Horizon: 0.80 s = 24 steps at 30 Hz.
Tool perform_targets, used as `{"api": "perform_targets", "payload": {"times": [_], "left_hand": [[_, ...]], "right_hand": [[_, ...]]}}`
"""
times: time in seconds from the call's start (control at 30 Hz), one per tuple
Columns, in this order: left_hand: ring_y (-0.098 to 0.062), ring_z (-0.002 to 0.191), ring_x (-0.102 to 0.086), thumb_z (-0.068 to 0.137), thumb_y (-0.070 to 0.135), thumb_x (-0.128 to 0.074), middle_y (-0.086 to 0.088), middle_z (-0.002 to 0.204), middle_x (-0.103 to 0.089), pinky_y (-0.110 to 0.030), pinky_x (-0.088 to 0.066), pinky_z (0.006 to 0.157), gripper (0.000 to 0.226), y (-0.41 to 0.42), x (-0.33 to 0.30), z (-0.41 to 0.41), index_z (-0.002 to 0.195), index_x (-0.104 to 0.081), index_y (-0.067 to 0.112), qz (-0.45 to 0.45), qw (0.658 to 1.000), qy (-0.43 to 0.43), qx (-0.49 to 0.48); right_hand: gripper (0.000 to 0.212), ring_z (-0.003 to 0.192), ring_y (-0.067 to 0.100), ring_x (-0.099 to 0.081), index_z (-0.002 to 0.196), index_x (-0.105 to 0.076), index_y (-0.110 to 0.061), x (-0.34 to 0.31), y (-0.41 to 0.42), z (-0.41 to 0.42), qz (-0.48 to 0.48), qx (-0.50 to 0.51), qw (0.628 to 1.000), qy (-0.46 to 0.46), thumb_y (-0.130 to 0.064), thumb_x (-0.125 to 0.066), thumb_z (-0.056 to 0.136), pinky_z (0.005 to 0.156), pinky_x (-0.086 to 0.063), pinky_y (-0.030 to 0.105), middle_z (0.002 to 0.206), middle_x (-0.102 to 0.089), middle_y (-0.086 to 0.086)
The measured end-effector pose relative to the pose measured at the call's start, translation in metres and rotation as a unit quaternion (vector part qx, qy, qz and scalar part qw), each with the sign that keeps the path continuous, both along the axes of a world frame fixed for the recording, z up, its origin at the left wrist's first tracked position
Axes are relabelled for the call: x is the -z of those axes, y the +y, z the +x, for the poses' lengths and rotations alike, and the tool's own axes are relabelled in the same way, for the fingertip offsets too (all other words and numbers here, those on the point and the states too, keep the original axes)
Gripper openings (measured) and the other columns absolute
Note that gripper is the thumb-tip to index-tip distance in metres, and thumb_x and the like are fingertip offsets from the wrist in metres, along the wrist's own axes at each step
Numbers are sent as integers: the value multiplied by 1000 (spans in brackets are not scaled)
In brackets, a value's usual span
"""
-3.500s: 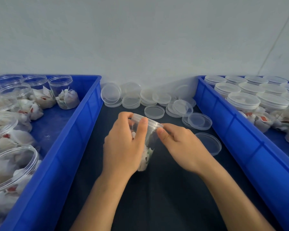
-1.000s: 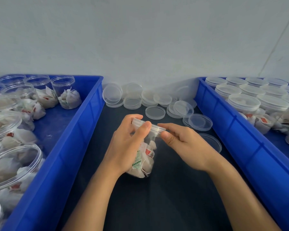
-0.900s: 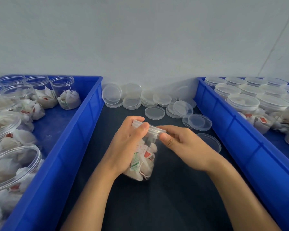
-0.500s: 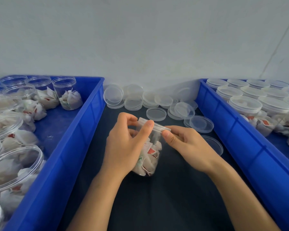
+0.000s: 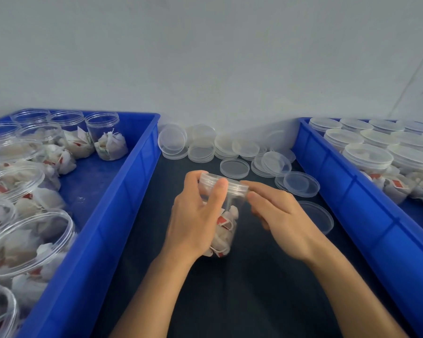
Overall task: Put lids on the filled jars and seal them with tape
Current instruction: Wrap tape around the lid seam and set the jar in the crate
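Between two blue bins, mid-table, our left hand [image 5: 195, 215] grips a filled jar [image 5: 221, 225], tilted. Our right hand [image 5: 279, 215] pinches something at its lid [image 5: 226, 182], likely clear tape. Tape could crease or miss the seam if the jar slips.

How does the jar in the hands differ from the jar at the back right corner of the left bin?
The held jar carries a lid; the bin jar is open-topped. The held jar tilts over the dark mat, gripped by the left hand; the bin jar stands upright, untouched. Both are clear and hold white sachets.
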<state>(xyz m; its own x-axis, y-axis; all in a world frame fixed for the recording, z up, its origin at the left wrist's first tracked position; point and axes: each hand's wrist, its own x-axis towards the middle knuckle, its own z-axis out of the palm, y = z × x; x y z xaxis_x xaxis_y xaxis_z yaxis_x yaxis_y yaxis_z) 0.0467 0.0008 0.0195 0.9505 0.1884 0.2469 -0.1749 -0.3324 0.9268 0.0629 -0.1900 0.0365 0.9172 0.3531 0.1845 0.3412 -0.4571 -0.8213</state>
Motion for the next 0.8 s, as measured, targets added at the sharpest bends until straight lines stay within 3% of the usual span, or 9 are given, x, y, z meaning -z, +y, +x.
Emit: {"api": "perform_targets", "payload": {"times": [0.1,0.17,0.27,0.33,0.4,0.5,0.67,0.73,0.8], "left_hand": [[4,95,-68,81,83,-42,27,104,-69,-22,-51,77,58,4,-2,0,113,-57,38,-4,1000,-5,12],[3,95,-68,81,83,-44,26,103,-70,-15,-48,73,56,6,-3,0,112,-58,38,-8,1000,-4,21],[4,96,-68,81,82,-46,25,103,-70,-7,-47,70,54,9,-3,1,110,-60,38,-14,999,-1,32],[5,98,-67,81,84,-44,26,104,-69,-11,-48,71,56,9,-3,2,110,-60,39,-12,999,5,36],[6,100,-66,80,86,-43,27,106,-69,-19,-48,76,57,9,-2,3,111,-60,40,-10,999,12,38],[8,100,-66,80,87,-43,29,106,-68,-25,-50,80,57,9,0,3,110,-60,42,-14,999,20,40],[5,102,-68,83,80,-45,23,107,-71,-32,-52,88,51,13,2,6,111,-63,41,-32,996,43,73],[4,103,-68,85,79,-43,22,108,-71,-32,-50,89,50,16,2,6,111,-63,41,-32,994,52,90],[6,104,-67,84,81,-42,24,109,-70,-31,-49,89,51,17,1,5,112,-61,43,-29,993,58,98]], "right_hand": [[41,69,6,-54,130,-65,-32,-1,-3,1,-65,1,998,-23,-52,-37,108,69,-47,36,77,-62,-9],[42,81,12,-63,139,-62,-37,-2,-7,2,-105,12,994,-41,-53,-37,109,78,-54,42,86,-69,-5],[40,82,11,-63,138,-62,-42,-2,-10,5,-124,19,991,-53,-53,-41,106,74,-54,37,86,-67,-13],[40,81,8,-62,134,-63,-44,-1,-11,6,-126,18,990,-54,-57,-41,104,70,-50,33,85,-65,-19],[53,85,5,-62,134,-62,-45,-1,-12,7,-122,14,991,-54,-69,-35,96,71,-48,29,86,-65,-25],[66,92,4,-64,139,-60,-45,-1,-10,7,-122,14,991,-47,-77,-30,89,81,-53,36,92,-67,-25],[50,109,8,-65,141,-59,-45,1,-8,6,-103,-9,995,-8,-67,-37,100,97,-54,47,113,-73,-16],[47,103,6,-66,136,-63,-42,1,-8,6,-78,-24,997,8,-64,-41,100,93,-54,42,110,-73,-17],[41,86,-3,-63,132,-66,-39,2,-9,6,-59,-35,998,6,-59,-44,103,79,-49,24,94,-70,-26]]}}
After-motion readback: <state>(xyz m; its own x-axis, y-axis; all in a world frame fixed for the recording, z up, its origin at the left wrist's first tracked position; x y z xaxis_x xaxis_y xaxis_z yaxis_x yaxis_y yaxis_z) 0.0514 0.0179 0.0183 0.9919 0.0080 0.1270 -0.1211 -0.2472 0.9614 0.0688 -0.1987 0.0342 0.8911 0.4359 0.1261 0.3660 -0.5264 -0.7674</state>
